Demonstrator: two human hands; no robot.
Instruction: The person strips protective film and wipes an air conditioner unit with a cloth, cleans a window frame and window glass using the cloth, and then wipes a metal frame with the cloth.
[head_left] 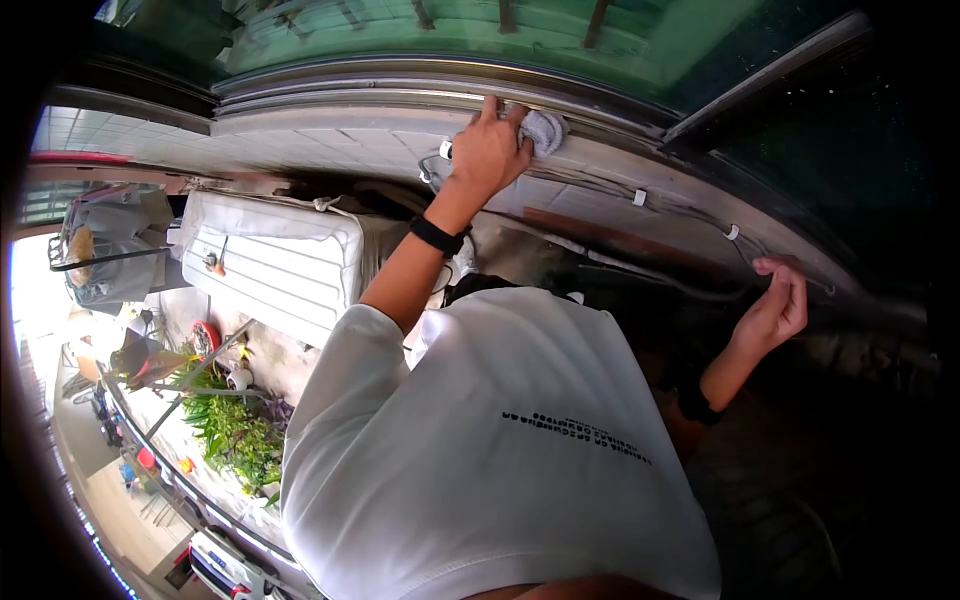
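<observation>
My left hand (488,150) presses a bunched grey cloth (543,133) onto the sill beside the metal window track (400,97). The hand's back faces me, and its fingers reach up to the track, closed on the cloth. Off to the right, my right hand (777,312) is raised near the wall with its fingers loosely bent, and I see nothing in it. Close by it, thin cables (690,212) run along the wall under white clips. Black bands circle both wrists.
Green-tinted window glass (450,45) spans the top. At left stands a white ribbed, covered box (275,265) with a cord, near hanging clothes (115,240). Potted plants (235,425) line a railing at lower left, with a white car (222,565) beyond. The right side is dark.
</observation>
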